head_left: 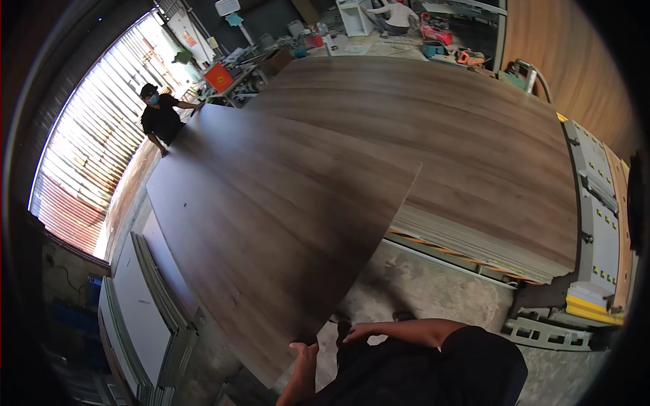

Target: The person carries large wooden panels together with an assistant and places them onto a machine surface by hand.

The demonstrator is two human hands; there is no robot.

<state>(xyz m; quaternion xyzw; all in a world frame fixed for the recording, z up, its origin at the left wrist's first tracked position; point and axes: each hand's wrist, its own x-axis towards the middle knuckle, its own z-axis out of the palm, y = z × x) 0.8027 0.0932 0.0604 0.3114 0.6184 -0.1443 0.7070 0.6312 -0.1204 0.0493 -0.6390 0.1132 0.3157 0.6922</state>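
A large brown wood-grain board (271, 203) stretches from my body to a co-worker (162, 118) at the far left, whose hands are at its far end. My left hand (305, 349) grips the near edge, its thumb at the top face. My right hand (359, 332) is just right of that edge, in front of my body; its fingers are dark and I cannot tell whether they touch the board. Part of the board lies over a stack of similar wood-grain panels (474, 162).
Several panels (145, 311) lean upright at the lower left. A grey machine or rack with yellow parts (599, 210) stands right of the stack. Another person (399, 17) crouches at the back among tools. A cluttered table (247, 78) stands behind the co-worker. Concrete floor (433, 284) shows near my feet.
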